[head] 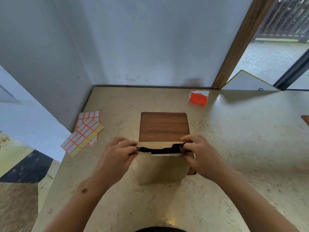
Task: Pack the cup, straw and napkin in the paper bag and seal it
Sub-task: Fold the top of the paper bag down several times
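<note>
A brown paper bag (160,168) stands upright on the near part of a wooden board (163,127), in the middle of the counter. Its mouth is a narrow dark slit, nearly pressed flat. My left hand (119,152) pinches the left end of the bag's top edge. My right hand (199,149) pinches the right end, with a fingertip inside the opening. The inside of the bag is dark, and no cup, straw or napkin shows anywhere in view.
Two sheets of orange-bordered sticker labels (84,133) lie on the beige marble counter (234,148) to the left. A small orange and white packet (199,97) stands at the back right. Walls close the back and left; the counter's left edge drops to the floor.
</note>
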